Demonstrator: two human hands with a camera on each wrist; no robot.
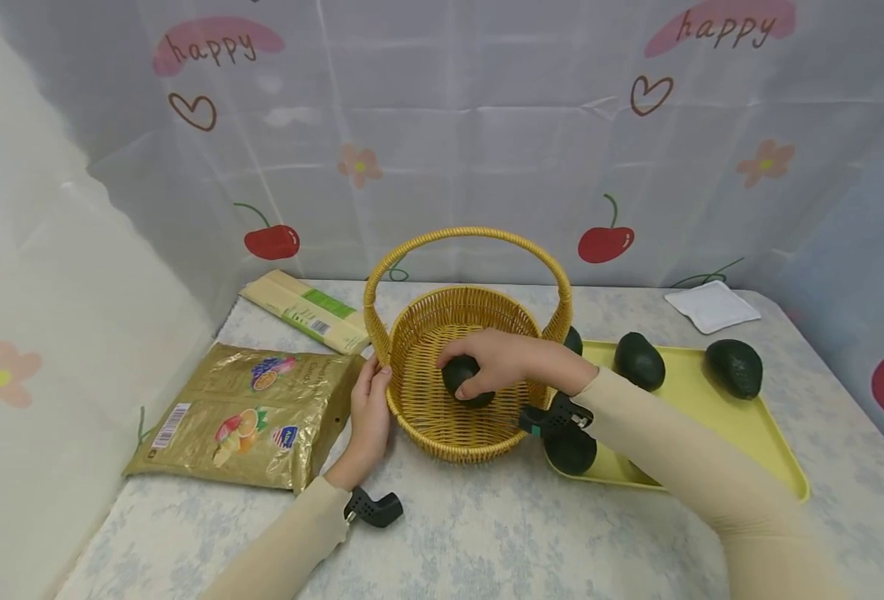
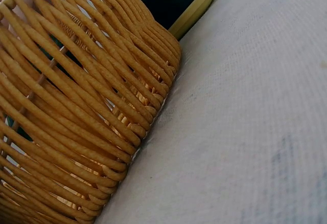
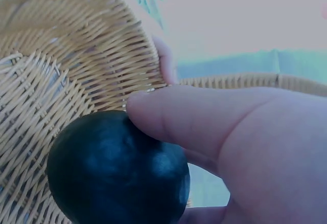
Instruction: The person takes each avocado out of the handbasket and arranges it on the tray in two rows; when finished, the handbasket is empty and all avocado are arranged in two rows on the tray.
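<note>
A yellow woven basket with a tall arched handle stands in the middle of the table. My right hand reaches inside and holds a dark green avocado between thumb and fingers, low over the woven bottom. Close up in the right wrist view, the thumb presses on the round avocado. On the basket's left side, my left hand grips the rim near the handle's foot, with the thumb at the edge. The basket's woven wall fills much of the left wrist view.
Several avocados lie on a yellow tray at the right, partly covered by my right arm. At the left are a gold fruit-printed bag and a flat pale package. A white pad lies at the back right.
</note>
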